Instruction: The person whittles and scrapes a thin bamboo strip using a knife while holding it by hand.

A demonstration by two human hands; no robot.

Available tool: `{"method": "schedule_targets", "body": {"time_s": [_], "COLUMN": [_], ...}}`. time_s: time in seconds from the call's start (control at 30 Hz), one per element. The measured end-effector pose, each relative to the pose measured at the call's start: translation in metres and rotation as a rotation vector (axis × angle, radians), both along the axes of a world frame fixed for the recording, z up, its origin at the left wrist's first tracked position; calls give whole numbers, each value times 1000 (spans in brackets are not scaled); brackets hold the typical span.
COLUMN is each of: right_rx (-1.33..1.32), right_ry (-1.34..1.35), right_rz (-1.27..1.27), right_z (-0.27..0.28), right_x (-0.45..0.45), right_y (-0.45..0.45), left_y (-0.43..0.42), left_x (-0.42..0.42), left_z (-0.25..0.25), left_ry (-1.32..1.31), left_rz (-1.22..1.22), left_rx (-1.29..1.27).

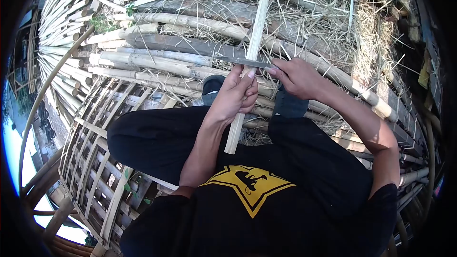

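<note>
A long pale bamboo strip runs from the top of the view down to my lap, slightly tilted. My left hand is closed around its lower part, with the thumb along the strip. In my right hand is a knife, its handle mostly hidden by the fingers. The dark blade lies crosswise over the strip just above my left thumb, touching it or very close. Pale shavings lie scattered on the ground beyond both hands.
Bamboo poles lie in rows in front of me and pile up at the far left. A woven bamboo lattice stands by my bent knee on the left. A curved pole rises at the left edge. Both of my legs are folded close under the work.
</note>
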State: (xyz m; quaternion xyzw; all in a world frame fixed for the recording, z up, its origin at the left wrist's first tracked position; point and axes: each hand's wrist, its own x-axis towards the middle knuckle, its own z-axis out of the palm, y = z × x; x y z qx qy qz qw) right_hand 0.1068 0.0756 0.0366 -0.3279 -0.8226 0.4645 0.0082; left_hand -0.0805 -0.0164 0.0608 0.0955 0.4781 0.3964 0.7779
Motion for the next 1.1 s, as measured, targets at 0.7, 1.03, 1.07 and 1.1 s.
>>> {"method": "schedule_targets", "body": {"time_s": [0.7,1.03,1.07,1.1], "right_rx": [294,347,313,300], "right_ry": [-54,-45,-162,-84], "right_rz": [-560,79,71,48], "right_z": [6,6,3,3], "right_x": [58,17,18,20], "right_y": [87,55,54,51], "left_y": [-2,7,7,8], "left_x": [8,-7,-7,-6], "left_z": [-16,-14,-11,-2], "left_ry": [559,1456,1522,1533], "left_rz": [-148,-487,-478,-545], "left_rx": [176,728,761,637]}}
